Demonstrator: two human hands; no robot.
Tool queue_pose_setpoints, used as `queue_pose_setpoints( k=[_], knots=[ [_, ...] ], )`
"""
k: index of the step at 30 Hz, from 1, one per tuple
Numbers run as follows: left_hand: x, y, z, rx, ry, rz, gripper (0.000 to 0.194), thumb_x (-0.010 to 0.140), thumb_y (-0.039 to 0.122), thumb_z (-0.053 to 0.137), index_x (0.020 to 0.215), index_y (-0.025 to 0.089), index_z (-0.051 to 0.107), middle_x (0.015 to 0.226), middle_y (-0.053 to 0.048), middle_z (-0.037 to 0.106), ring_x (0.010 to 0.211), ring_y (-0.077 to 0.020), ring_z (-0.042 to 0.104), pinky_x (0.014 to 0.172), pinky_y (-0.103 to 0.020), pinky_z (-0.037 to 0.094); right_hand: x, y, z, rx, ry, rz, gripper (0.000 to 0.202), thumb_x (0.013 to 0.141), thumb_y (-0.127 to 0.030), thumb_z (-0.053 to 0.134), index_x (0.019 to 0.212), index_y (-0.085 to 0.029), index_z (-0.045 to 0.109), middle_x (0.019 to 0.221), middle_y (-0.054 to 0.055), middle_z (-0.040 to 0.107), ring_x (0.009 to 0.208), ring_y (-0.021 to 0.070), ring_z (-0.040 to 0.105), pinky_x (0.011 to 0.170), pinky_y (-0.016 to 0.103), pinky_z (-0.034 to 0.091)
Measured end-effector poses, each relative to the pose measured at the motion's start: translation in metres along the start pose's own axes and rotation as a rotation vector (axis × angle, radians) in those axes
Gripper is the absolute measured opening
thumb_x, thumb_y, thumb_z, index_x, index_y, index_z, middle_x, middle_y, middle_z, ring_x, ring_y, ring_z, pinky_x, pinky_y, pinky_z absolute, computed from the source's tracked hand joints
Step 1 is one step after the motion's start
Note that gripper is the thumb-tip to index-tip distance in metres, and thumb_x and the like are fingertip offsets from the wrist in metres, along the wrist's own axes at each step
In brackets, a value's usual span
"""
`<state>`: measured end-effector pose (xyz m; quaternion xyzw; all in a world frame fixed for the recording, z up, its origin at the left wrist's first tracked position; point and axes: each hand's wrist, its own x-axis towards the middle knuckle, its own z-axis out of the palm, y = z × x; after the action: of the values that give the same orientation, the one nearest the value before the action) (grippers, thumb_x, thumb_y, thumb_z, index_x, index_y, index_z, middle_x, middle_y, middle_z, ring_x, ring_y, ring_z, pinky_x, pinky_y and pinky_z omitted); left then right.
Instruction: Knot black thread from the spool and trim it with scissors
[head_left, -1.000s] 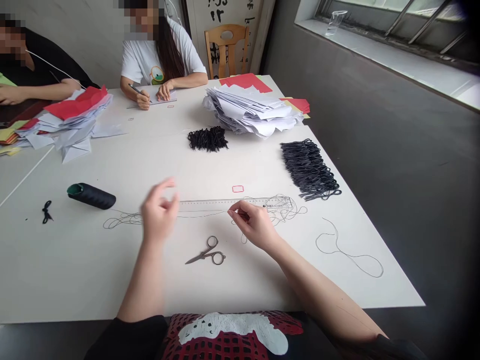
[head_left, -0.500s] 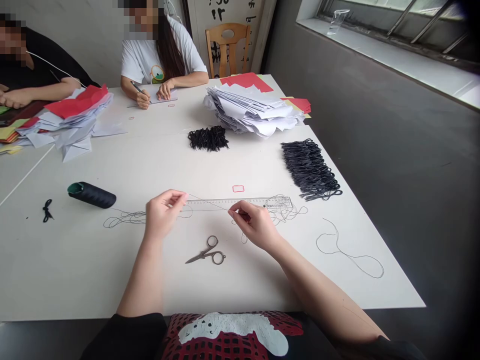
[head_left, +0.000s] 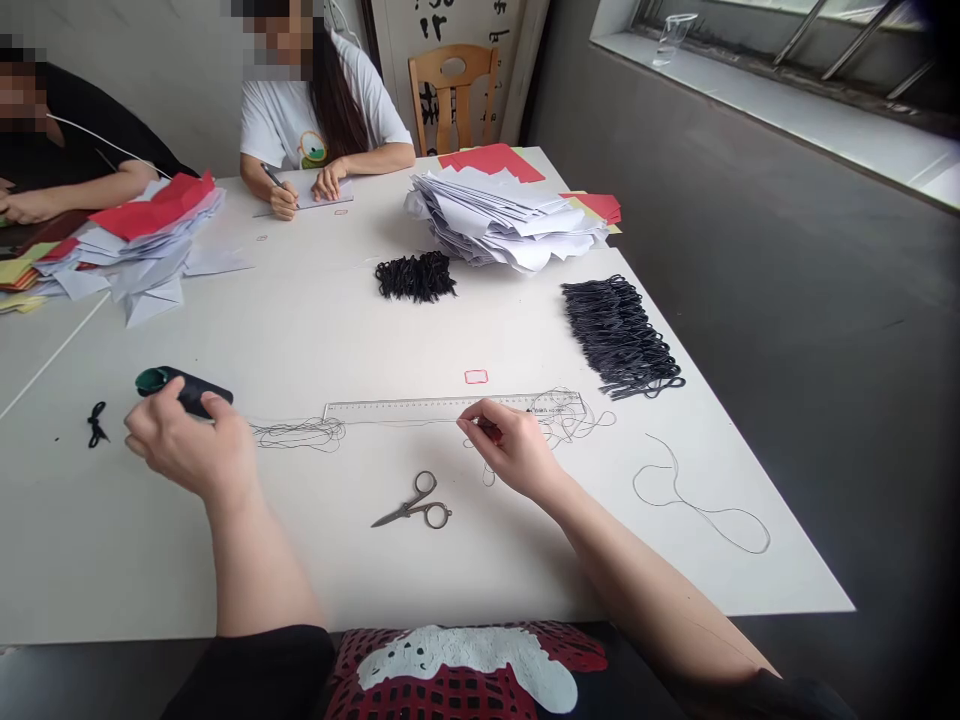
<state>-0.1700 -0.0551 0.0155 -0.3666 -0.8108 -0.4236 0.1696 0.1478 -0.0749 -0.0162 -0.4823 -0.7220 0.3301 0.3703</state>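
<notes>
My left hand (head_left: 191, 440) is at the dark thread spool (head_left: 204, 391), thumb and forefinger apart in front of it; whether they touch it I cannot tell. Fingertips pressed together, my right hand (head_left: 506, 440) pinches a thin dark thread (head_left: 405, 424) just below the clear ruler (head_left: 420, 403). Loose loops of thread (head_left: 300, 433) lie between the spool and the ruler's left end, and more tangle over its right end. Below the ruler, small metal scissors (head_left: 412, 505) rest with their handles spread.
A bundle of black cord loops (head_left: 621, 338) lies at the right, a smaller black bundle (head_left: 416, 277) farther back. Stacked white papers (head_left: 510, 225) stand behind. A small black knotted cord (head_left: 96, 425) is far left, a loose thread (head_left: 705, 512) right. Two people sit across the table.
My left hand has moved left and down from above the ruler to the spool, leaving the thread it was pinching. My right hand stays in place.
</notes>
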Motion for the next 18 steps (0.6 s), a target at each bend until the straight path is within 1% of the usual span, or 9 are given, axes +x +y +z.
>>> queue_pose_setpoints(
  k=[2,3,5,8,10,12,14,16,18],
  knots=[
    [-0.016,0.014,0.004,-0.106,-0.027,0.228,0.039,0.078,0.018,0.059,0.118,0.017,0.064,0.132,-0.014,0.057,0.123,-0.0375,0.049,0.098,-0.054,0.042,0.0,0.0,0.001,-0.002,-0.006,0.003,0.013,0.091,-0.025,0.051,0.081,-0.02,0.057,0.058,-0.004,0.052,0.049,0.0087,0.041,0.054,0.022,0.036],
    [-0.027,0.024,0.006,-0.198,-0.114,0.309,0.04,0.08,0.02,0.058,0.119,0.017,0.064,0.131,-0.013,0.059,0.119,-0.0339,0.053,0.093,-0.048,0.047,0.0,0.0,0.001,-0.002,-0.009,0.004,0.013,0.091,-0.025,0.051,0.081,-0.02,0.057,0.057,-0.004,0.051,0.049,0.0087,0.041,0.054,0.022,0.036],
    [-0.054,0.044,0.008,-0.418,-0.508,0.353,0.035,0.084,0.029,0.057,0.115,0.018,0.067,0.121,-0.011,0.065,0.093,-0.0243,0.065,0.078,-0.038,0.053,-0.001,0.0,0.003,0.0,-0.017,0.007,0.013,0.091,-0.025,0.051,0.082,-0.02,0.057,0.058,-0.004,0.051,0.049,0.0087,0.041,0.053,0.022,0.036],
    [-0.092,0.069,0.007,-0.608,-1.214,0.187,0.046,0.081,0.04,0.066,0.122,0.021,0.066,0.096,-0.007,0.073,0.064,-0.0154,0.064,0.065,-0.032,0.055,-0.001,0.0,0.004,0.006,-0.033,0.009,0.013,0.091,-0.026,0.051,0.082,-0.019,0.058,0.061,-0.003,0.054,0.05,0.0085,0.042,0.053,0.022,0.035],
    [-0.107,0.076,0.005,-0.687,-1.448,0.08,0.044,0.076,0.039,0.072,0.116,0.02,0.07,0.09,-0.006,0.074,0.069,-0.017,0.067,0.07,-0.031,0.057,-0.001,0.0,0.004,0.013,-0.038,0.01,0.013,0.091,-0.026,0.051,0.083,-0.019,0.058,0.063,-0.002,0.055,0.05,0.0082,0.042,0.052,0.022,0.035],
    [-0.108,0.077,0.005,-0.713,-1.518,0.0,0.034,0.073,0.037,0.075,0.101,0.018,0.075,0.083,-0.006,0.075,0.074,-0.0193,0.069,0.074,-0.032,0.057,-0.001,0.0,0.004,0.01,-0.04,0.01,0.013,0.091,-0.026,0.052,0.082,-0.019,0.059,0.063,-0.002,0.056,0.05,0.008,0.042,0.052,0.022,0.035],
    [-0.098,0.073,0.007,-0.697,-1.472,-0.054,0.025,0.072,0.038,0.075,0.086,0.017,0.077,0.075,-0.007,0.074,0.072,-0.0197,0.07,0.071,-0.032,0.058,-0.001,0.0,0.004,0.0,-0.036,0.006,0.012,0.091,-0.025,0.052,0.082,-0.019,0.058,0.062,-0.002,0.055,0.05,0.0081,0.042,0.053,0.022,0.035],
    [-0.08,0.065,0.009,-0.667,-1.339,-0.094,0.022,0.07,0.038,0.075,0.075,0.016,0.075,0.07,-0.007,0.072,0.065,-0.0181,0.067,0.062,-0.029,0.056,-0.001,0.0,0.003,-0.012,-0.026,0.001,0.012,0.091,-0.025,0.051,0.082,-0.019,0.058,0.062,-0.002,0.055,0.05,0.0084,0.043,0.053,0.022,0.036],
    [-0.058,0.052,0.011,-0.631,-1.137,-0.122,0.021,0.07,0.037,0.075,0.073,0.017,0.073,0.067,-0.006,0.07,0.057,-0.0152,0.062,0.051,-0.026,0.05,0.0,0.001,0.002,-0.019,-0.015,-0.002,0.013,0.091,-0.025,0.051,0.082,-0.019,0.057,0.061,-0.002,0.055,0.05,0.0086,0.043,0.054,0.022,0.037]
  ],
)
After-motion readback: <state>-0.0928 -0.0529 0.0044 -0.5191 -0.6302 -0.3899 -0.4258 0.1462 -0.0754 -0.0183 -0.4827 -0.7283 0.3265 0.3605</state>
